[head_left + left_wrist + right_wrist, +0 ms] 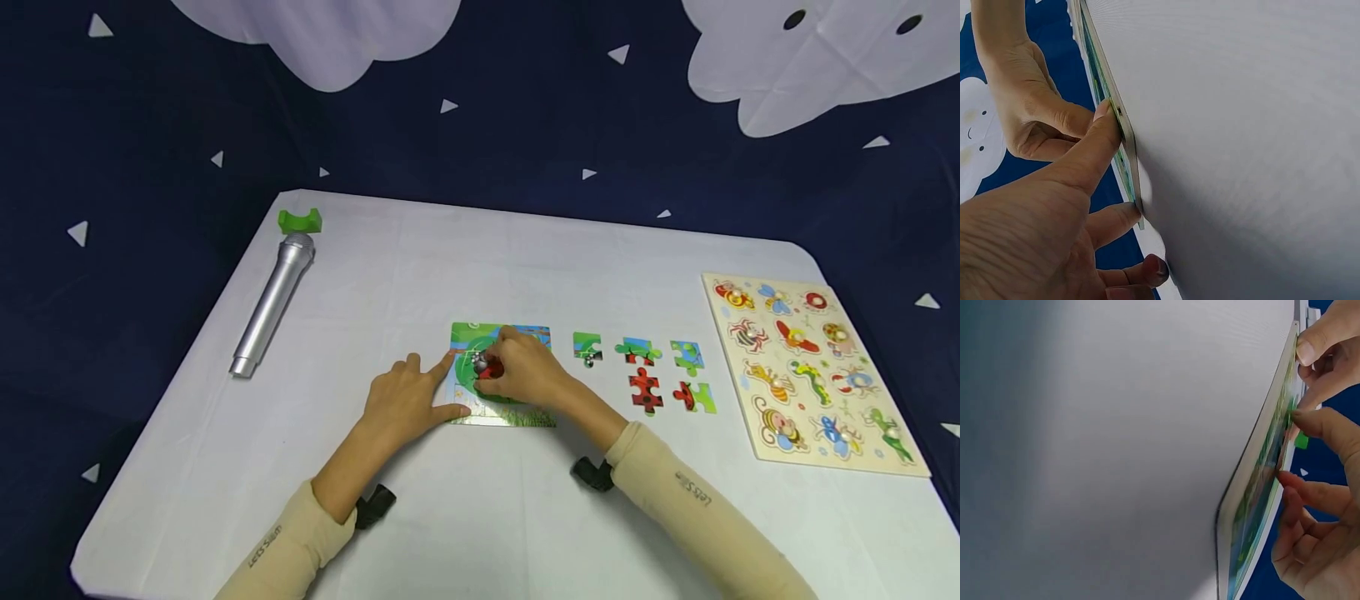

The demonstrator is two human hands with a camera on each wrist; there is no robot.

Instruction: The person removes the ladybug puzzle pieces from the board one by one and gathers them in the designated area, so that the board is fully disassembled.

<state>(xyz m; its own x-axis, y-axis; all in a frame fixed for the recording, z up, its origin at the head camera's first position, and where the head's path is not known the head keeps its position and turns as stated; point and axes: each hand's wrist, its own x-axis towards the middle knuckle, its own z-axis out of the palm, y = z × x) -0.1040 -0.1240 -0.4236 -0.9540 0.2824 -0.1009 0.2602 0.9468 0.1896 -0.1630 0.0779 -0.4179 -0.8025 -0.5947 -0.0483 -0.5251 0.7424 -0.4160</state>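
Observation:
A jigsaw board [506, 417] with a green and blue picture lies flat on the white table. My left hand [401, 396] is at its left edge, forefinger and thumb [1105, 134] stretched apart and touching the board. My right hand [528, 371] is over the middle of the board, thumb and fingertips [1310, 422] pinching a red and black puzzle piece [491, 371] low against it. The hand covers part of that piece. Loose jigsaw pieces lie to the right, among them a red spotted piece [646, 392] and a green-and-blue piece [687, 356].
At the right stands a wooden insect peg puzzle [817, 375], lying flat. A silver toy microphone [273, 304] is on the left, with a green block [300, 222] beyond its head. A dark blue cloth [510, 142] with clouds hangs behind the white table [480, 258].

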